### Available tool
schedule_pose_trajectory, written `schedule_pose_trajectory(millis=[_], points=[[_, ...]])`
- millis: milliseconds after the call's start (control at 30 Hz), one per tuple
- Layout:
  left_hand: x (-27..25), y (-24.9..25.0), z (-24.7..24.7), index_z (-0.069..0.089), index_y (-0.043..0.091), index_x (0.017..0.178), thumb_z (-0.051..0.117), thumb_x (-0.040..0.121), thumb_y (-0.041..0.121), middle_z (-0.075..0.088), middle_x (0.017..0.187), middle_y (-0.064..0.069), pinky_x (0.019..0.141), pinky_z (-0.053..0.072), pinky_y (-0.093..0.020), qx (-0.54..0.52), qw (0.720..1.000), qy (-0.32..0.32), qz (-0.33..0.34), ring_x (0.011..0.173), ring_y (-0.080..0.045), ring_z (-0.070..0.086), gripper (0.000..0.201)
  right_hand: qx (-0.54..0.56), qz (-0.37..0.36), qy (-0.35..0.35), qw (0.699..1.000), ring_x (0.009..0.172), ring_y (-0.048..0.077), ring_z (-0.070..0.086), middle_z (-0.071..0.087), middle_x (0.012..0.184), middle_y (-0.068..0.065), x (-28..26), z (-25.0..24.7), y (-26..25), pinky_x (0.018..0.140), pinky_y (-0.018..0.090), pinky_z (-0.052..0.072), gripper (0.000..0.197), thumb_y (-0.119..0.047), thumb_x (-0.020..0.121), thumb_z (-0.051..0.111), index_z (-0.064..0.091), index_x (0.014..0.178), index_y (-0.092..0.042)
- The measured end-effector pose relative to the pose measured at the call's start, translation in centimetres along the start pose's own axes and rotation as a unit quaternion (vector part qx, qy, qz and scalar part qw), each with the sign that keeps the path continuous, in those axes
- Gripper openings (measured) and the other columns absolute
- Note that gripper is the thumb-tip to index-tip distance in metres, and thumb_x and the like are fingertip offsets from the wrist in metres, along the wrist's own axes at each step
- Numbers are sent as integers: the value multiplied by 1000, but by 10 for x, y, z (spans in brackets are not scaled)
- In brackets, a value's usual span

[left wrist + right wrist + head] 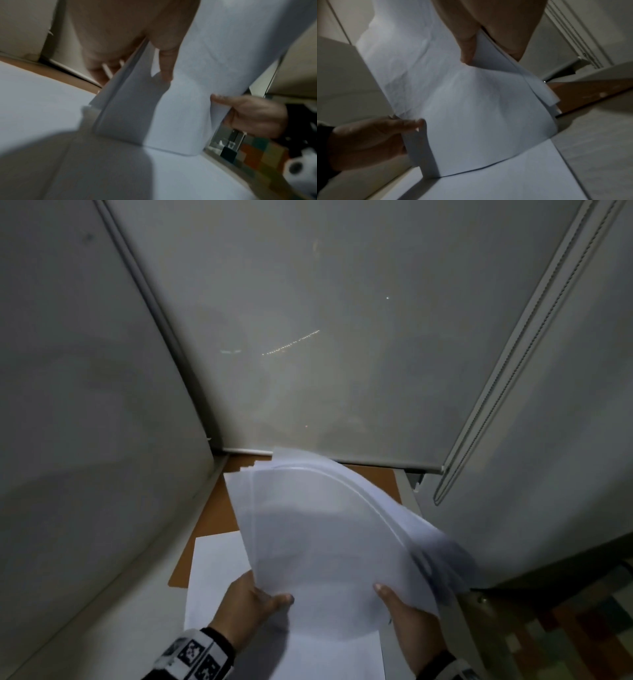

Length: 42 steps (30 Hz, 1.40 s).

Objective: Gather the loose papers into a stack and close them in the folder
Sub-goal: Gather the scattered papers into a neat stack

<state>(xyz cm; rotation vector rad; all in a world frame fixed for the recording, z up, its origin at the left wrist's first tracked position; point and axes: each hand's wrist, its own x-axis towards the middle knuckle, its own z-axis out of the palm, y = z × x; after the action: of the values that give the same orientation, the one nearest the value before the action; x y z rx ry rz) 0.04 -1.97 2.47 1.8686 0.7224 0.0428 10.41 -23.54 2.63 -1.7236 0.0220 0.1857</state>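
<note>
A bundle of white papers (318,525) stands on its lower edge, bowed over toward the far right. My left hand (260,594) grips its left side with the thumb in front, and my right hand (404,607) pinches its right side the same way. The bundle rests on a single white sheet (215,577) lying flat on the table. Under that sheet lies the open brown folder (212,515). In the left wrist view the papers (188,108) rise between my fingers (164,65) and the right hand (248,115). The right wrist view shows the papers (471,108) and my left hand (376,135).
Grey partition walls (85,371) close in the narrow desk on the left and at the back. A blind cord (513,354) hangs at the right. The desk's right edge (390,655) drops to a floor of coloured squares (582,628).
</note>
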Motion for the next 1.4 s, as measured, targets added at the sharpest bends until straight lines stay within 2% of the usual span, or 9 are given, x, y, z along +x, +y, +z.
schedule_pose_trajectory(millis=[133,333,633,733,867,1000,1167,1267,1400], points=[[-13,-10,13,31,30,137,68,61,52,41,137,-7,104,40,-43,277,950,34,-138,126,-30,41,87,45,-30,14,998,104,23,55,62,111,6,7,-6,-8,94,37,42,38,0,73,70,59,108,-9],[-16,-14,23,-10,17,147,75,73,30,33,134,-14,106,40,-34,257,953,10,-158,121,-27,49,113,53,-3,27,998,67,11,56,61,67,-6,5,-17,-22,71,34,44,27,-1,76,68,59,56,-16],[-17,-24,5,44,13,121,52,88,20,59,126,-13,99,42,-31,207,969,5,-132,117,-27,56,35,77,12,59,995,95,30,57,69,96,15,3,-24,-44,83,35,39,12,-12,74,71,68,82,-4],[-23,-37,-10,54,15,119,44,92,28,57,129,-10,100,41,-31,217,964,53,-145,119,-26,54,32,53,-2,40,998,113,37,52,60,119,17,5,-36,-50,93,39,37,72,-48,65,72,58,113,4],[-37,-60,-34,58,28,117,48,84,44,40,133,-6,105,33,-42,276,918,127,-254,124,-29,36,38,-11,23,62,998,94,43,58,61,99,31,8,-43,-47,74,43,41,120,-88,0,50,59,82,0],[-42,-66,-31,62,27,95,54,83,34,41,127,-9,101,41,-37,281,920,141,-234,116,-31,41,17,66,0,82,994,87,25,54,61,113,23,7,-37,-54,95,45,40,43,-55,51,78,61,54,-15],[-33,-55,-30,36,20,60,50,82,11,45,80,-6,91,48,-34,220,952,131,-165,80,-26,49,28,79,4,85,993,96,26,55,64,108,17,14,-30,-41,93,41,41,52,-47,51,79,65,81,-6],[-29,-50,-31,46,17,89,51,83,16,57,101,-14,92,48,-41,222,949,133,-182,98,-31,54,8,87,-8,69,994,96,25,55,63,89,9,20,-30,-40,89,32,37,28,-5,77,67,62,103,5],[-17,-46,-26,33,18,132,55,82,26,39,131,-15,99,43,-39,264,923,157,-231,120,-32,41,55,40,-10,70,997,67,1,62,65,57,-14,15,-25,-41,88,32,39,6,-1,79,64,65,83,-4]])
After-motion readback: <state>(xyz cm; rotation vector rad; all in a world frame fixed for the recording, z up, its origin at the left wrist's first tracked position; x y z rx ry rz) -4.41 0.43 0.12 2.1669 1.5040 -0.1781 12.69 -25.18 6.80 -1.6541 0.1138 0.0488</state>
